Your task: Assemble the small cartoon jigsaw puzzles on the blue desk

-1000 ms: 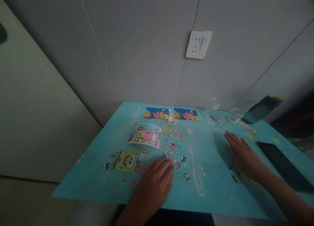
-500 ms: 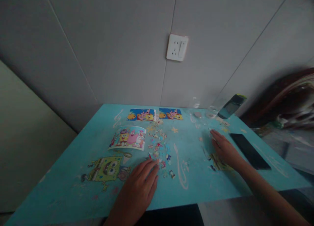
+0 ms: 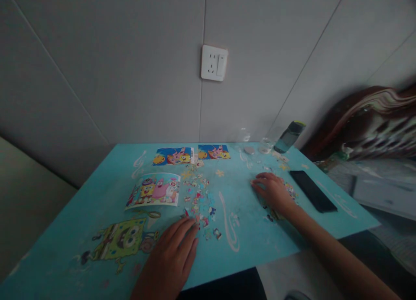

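Note:
My left hand (image 3: 172, 254) lies flat on the turquoise table (image 3: 97, 204), fingers stretched out, its fingertips touching the near end of a scatter of small jigsaw pieces (image 3: 199, 196). My right hand (image 3: 273, 190) rests palm down further right, fingers slightly curled over the tabletop, holding nothing I can see. A curled cartoon picture sheet (image 3: 153, 190) lies left of the pieces. Two cartoon picture cards (image 3: 191, 154) lie side by side near the wall.
A black phone (image 3: 312, 190) lies right of my right hand. A dark-capped water bottle (image 3: 288, 137) stands at the back right corner by small round lids (image 3: 249, 150). A wall socket (image 3: 213, 63) is above. Carved dark wooden furniture (image 3: 370, 122) stands at right.
The view has swung right, so everything has shifted left in frame. My right hand has drawn in towards the middle and its fingers have curled slightly. My left hand has stayed by the pieces.

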Demonstrator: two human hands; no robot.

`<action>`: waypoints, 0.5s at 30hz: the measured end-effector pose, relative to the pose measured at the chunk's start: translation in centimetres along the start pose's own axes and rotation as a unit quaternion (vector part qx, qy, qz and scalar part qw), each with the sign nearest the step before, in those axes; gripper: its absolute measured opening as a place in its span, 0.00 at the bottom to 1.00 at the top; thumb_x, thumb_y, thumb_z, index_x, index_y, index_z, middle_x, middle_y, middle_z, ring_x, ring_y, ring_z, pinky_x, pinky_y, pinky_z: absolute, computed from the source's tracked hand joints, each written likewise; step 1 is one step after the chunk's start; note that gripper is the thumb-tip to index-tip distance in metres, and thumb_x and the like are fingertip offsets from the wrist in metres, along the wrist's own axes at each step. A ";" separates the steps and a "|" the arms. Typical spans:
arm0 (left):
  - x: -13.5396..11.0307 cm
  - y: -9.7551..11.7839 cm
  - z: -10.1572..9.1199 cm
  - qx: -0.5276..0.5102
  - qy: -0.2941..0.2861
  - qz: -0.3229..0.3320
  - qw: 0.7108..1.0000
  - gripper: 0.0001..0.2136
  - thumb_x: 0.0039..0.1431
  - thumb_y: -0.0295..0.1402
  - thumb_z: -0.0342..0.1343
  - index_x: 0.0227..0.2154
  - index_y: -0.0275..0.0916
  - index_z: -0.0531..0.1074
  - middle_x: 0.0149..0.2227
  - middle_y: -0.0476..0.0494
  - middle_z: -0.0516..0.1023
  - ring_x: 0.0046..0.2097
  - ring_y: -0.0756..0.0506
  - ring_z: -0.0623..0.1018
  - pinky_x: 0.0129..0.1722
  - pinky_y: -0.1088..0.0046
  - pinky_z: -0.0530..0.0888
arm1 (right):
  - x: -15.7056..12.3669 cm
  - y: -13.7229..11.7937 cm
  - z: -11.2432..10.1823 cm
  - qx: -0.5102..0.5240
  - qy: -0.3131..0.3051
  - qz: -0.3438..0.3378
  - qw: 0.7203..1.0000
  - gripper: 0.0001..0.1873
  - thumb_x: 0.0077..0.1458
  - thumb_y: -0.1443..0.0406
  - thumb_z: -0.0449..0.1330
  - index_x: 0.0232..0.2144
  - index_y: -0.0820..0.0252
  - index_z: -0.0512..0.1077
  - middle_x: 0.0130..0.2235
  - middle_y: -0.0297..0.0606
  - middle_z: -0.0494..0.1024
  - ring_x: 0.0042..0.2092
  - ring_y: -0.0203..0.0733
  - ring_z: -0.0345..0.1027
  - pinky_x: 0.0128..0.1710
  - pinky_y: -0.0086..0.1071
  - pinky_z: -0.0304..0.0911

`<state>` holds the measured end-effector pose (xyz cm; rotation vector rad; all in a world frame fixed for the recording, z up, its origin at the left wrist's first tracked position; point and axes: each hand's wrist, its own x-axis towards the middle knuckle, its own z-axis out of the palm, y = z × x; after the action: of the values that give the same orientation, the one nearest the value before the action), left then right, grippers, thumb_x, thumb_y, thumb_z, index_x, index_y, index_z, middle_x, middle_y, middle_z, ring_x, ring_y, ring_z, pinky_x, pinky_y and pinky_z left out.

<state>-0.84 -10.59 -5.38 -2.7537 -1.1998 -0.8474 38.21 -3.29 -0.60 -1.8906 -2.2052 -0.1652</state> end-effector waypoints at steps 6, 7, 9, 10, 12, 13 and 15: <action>0.1 0.0 0.0 0.001 0.011 0.008 1.000 0.16 0.69 0.30 0.51 0.57 0.39 0.71 0.60 0.41 0.73 0.61 0.39 0.72 0.58 0.56 0.75 | -0.2 -0.2 -0.4 -0.017 0.005 -0.009 1.000 0.19 0.67 0.53 0.52 0.42 0.53 0.80 0.50 0.44 0.78 0.52 0.56 0.71 0.54 0.53 0.61; 0.2 0.0 -0.1 0.001 0.010 0.007 1.000 0.16 0.69 0.30 0.51 0.57 0.39 0.70 0.59 0.41 0.73 0.61 0.39 0.72 0.58 0.56 0.75 | -0.2 -0.1 -0.4 -0.015 0.006 -0.008 1.000 0.18 0.66 0.52 0.53 0.41 0.53 0.80 0.50 0.43 0.78 0.52 0.56 0.71 0.55 0.53 0.61; 0.4 0.2 -0.2 0.000 0.009 0.004 1.000 0.16 0.69 0.30 0.51 0.58 0.39 0.70 0.59 0.40 0.73 0.60 0.39 0.72 0.57 0.55 0.75 | 0.0 0.1 -0.3 -0.010 0.004 0.003 1.000 0.18 0.65 0.51 0.55 0.40 0.53 0.79 0.48 0.43 0.79 0.51 0.55 0.71 0.54 0.52 0.61; 0.4 0.3 -0.3 0.000 0.009 0.004 1.000 0.16 0.69 0.29 0.51 0.57 0.38 0.70 0.59 0.40 0.73 0.60 0.39 0.72 0.57 0.55 0.76 | 0.1 0.1 -0.3 -0.009 0.000 0.012 1.000 0.18 0.64 0.50 0.56 0.39 0.53 0.79 0.47 0.43 0.79 0.50 0.55 0.72 0.54 0.52 0.61; 0.6 0.5 -0.5 -0.002 0.011 0.001 1.000 0.15 0.69 0.28 0.51 0.56 0.38 0.71 0.58 0.39 0.74 0.59 0.39 0.73 0.57 0.55 0.76 | 0.3 0.1 -0.2 -0.016 -0.011 0.025 1.000 0.17 0.64 0.51 0.56 0.37 0.53 0.79 0.45 0.42 0.80 0.49 0.55 0.72 0.53 0.51 0.61; 0.8 0.6 -0.6 -0.003 0.013 -0.001 1.000 0.15 0.69 0.28 0.50 0.55 0.37 0.72 0.57 0.39 0.74 0.59 0.39 0.73 0.56 0.54 0.76 | 0.3 0.1 -0.2 -0.022 -0.015 0.028 0.999 0.16 0.64 0.52 0.56 0.37 0.53 0.79 0.45 0.42 0.80 0.49 0.54 0.73 0.53 0.51 0.61; 1.1 0.9 -0.9 -0.006 0.015 -0.009 1.000 0.14 0.69 0.27 0.50 0.54 0.37 0.72 0.55 0.39 0.75 0.58 0.39 0.73 0.56 0.54 0.77 | 0.5 -0.1 -0.3 -0.032 -0.025 0.021 0.999 0.15 0.65 0.55 0.54 0.37 0.54 0.78 0.44 0.41 0.81 0.48 0.53 0.73 0.52 0.49 0.61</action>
<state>-0.01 -10.74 -3.95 -2.7342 -1.2197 -0.8960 38.09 -2.93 -0.19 -1.9951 -2.2144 -0.1871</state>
